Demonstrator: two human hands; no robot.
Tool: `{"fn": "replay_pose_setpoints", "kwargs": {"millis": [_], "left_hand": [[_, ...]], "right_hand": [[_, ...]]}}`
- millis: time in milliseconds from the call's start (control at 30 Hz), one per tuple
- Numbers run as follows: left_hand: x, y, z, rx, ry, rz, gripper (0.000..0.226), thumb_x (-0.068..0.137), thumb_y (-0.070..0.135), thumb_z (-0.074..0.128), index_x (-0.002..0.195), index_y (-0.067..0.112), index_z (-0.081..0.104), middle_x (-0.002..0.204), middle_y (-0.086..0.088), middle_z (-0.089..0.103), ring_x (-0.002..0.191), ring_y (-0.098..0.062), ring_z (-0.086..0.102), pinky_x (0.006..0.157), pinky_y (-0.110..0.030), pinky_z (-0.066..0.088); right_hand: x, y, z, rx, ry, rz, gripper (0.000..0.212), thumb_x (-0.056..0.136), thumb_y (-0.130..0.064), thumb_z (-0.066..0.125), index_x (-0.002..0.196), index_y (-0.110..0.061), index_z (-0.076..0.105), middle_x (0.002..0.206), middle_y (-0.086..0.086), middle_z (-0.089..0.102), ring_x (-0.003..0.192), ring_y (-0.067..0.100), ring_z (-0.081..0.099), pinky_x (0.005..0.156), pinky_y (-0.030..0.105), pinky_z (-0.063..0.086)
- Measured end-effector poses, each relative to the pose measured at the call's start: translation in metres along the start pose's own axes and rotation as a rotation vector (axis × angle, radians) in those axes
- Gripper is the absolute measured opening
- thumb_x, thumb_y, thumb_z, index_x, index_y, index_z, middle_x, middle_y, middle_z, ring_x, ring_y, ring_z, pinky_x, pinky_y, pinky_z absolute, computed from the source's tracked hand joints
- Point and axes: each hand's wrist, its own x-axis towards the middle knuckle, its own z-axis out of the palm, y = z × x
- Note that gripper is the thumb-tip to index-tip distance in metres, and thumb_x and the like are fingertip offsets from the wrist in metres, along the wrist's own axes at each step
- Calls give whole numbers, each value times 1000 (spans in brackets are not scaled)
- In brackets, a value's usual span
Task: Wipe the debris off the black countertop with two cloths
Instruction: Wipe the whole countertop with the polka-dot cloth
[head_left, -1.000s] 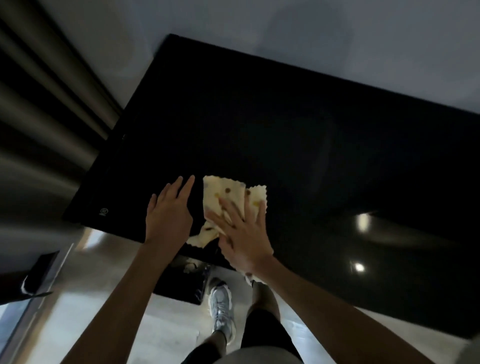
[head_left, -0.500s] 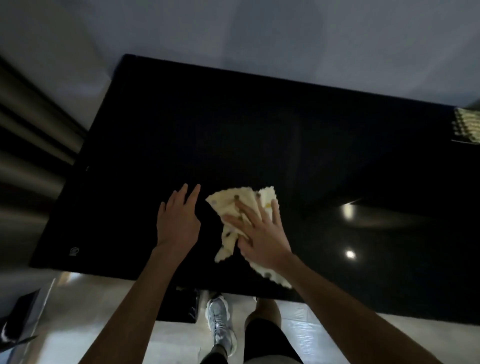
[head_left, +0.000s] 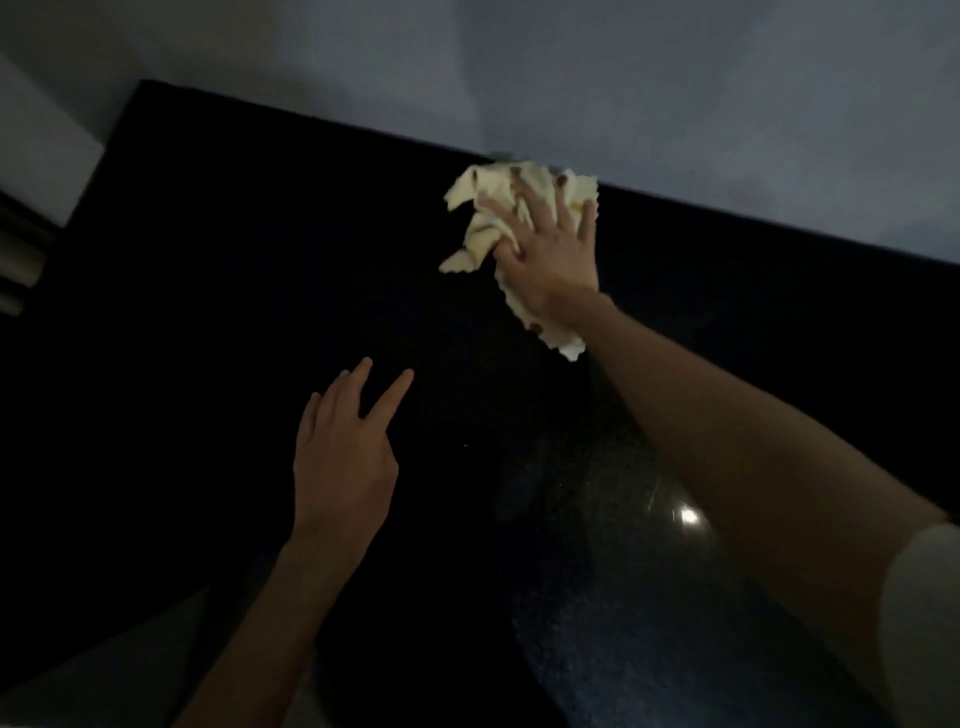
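1. Black and glossy, the countertop (head_left: 197, 322) fills most of the view. Its far edge meets a plain grey wall (head_left: 571, 67).
2. The cloth (head_left: 480, 231) is pale yellow with small brown dots and zigzag-cut edges. It lies crumpled on the countertop, right at the far edge where the wall begins.
3. The right hand (head_left: 550, 254) presses on the cloth from above, palm down. Its fingers (head_left: 563, 202) are straight and spread apart, and they do not curl round the fabric. Some folds stick out from the hand toward the left end of the countertop. One tail of the cloth comes out under the wrist, toward the near edge of the countertop.
4. The left hand (head_left: 343, 457) is over the middle of the countertop, well apart from the cloth. Its fingers are straight and loosely spread, and it holds nothing. I cannot tell if the palm touches the surface.
5. A small bright reflection (head_left: 688, 515) of a lamp shines on the countertop, just beside the right forearm (head_left: 727, 441).
6. A white sleeve (head_left: 930, 597) covers the upper right arm, above the near right part of the countertop.
7. The countertop is too dark to show crumbs. Only one tiny pale speck (head_left: 465, 445) is visible on it, between the two arms.
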Motion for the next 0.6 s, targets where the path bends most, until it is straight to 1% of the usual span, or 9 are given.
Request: {"fn": "replay_pose_setpoints", "kwargs": {"millis": [67,167,300,433,600], "left_hand": [[3,2,2,20,-3,2,69,80,-5,58,140,25,43,146,-16,38,133,-34,38,110,-53,30],[4,5,1,27,-22,2,69,81,-5,58,140,26,42,148,-14,36,135,-32,35,113,-51,25],[-2,10,-1,56,-44,28,71,81,-2,59,142,28,39,150,-12,33,137,-31,33,114,-49,24],[-20,14,-4,86,-91,33,69,86,3,53,145,32,31,154,-9,26,141,-28,25,116,-47,21],[-62,6,-11,139,-138,74,68,90,11,50,148,33,21,156,-7,19,142,-27,20,116,-46,18]], "right_hand": [[11,24,-6,21,9,65,54,93,-53,21,146,-54,11,162,-9,6,149,28,-4,115,61,-7],[8,48,-13,72,56,195,54,94,-51,23,147,-53,12,162,-4,10,148,33,-5,114,63,-8],[-22,37,-7,65,65,272,53,96,-52,19,147,-51,9,162,-6,3,146,38,-12,109,70,-9],[-83,2,5,26,16,206,53,95,-52,16,147,-54,2,162,-10,-2,145,41,-17,106,73,-11],[-189,-44,25,32,2,86,55,98,-50,20,148,-51,-4,162,-11,-6,144,41,-21,106,73,-9]]}}
